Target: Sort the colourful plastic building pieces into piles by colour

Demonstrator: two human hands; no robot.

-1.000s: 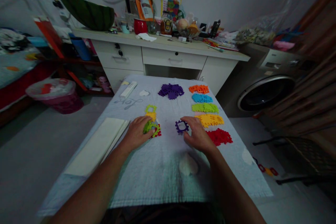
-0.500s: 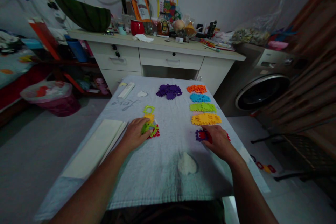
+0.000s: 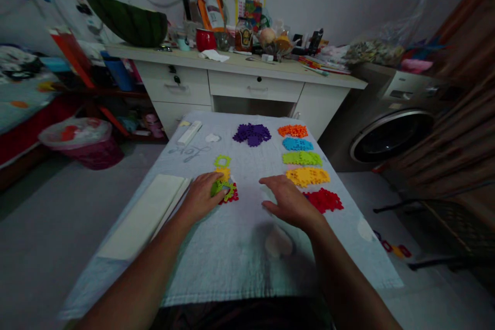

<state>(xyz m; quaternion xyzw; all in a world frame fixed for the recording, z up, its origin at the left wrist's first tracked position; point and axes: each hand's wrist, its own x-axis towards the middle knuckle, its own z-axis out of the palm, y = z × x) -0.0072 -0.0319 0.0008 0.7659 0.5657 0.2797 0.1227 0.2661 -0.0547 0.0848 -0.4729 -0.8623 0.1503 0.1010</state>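
Note:
My left hand (image 3: 203, 195) is closed on a green interlocking plastic block (image 3: 223, 188), thumb and fingers at its edges. Red blocks (image 3: 234, 195) show under and beside it. Just beyond are a yellow block (image 3: 223, 172) and a light green square frame block (image 3: 223, 161). My right hand (image 3: 288, 198) hovers over the cloth, thumb and fingers apart, with nothing visible between them. Close to its right side lies a pile of red blocks (image 3: 327, 200), partly covered by the hand. A yellow pile (image 3: 309, 177) is just beyond my right fingers.
Light green (image 3: 302, 158), blue (image 3: 297, 144) and orange (image 3: 293, 130) piles line the cloth's right side. A purple pile (image 3: 252, 134) sits at the far middle. White folded boards (image 3: 147, 211) and a white remote-like stick (image 3: 190, 133) lie left. A desk (image 3: 247, 69) stands behind.
My right hand has moved left from the red pile toward the middle of the cloth. The dark purple block it touched is no longer plainly visible. My left hand stays on the green block.

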